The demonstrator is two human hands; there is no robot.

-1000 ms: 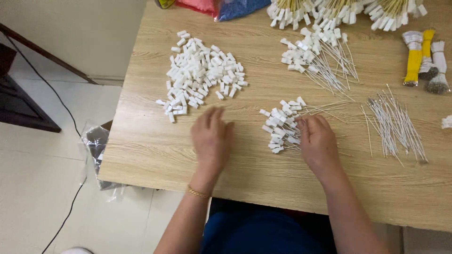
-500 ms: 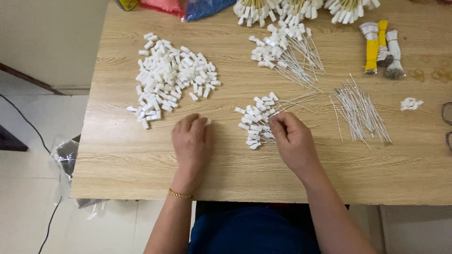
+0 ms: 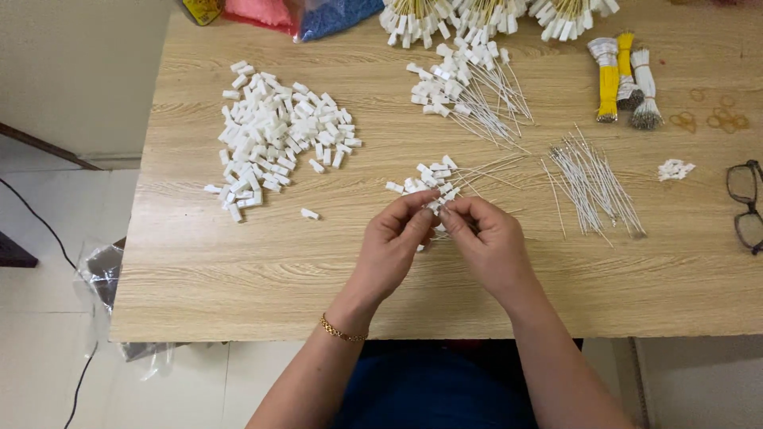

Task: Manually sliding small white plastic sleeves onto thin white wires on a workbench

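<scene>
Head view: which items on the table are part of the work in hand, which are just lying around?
In use:
left hand and right hand, fingertips pinching a small white piece
small pile of wired white pieces
big pile of white plastic pieces
loose thin wires

Lying about:
glasses
rubber bands
coloured bags
</scene>
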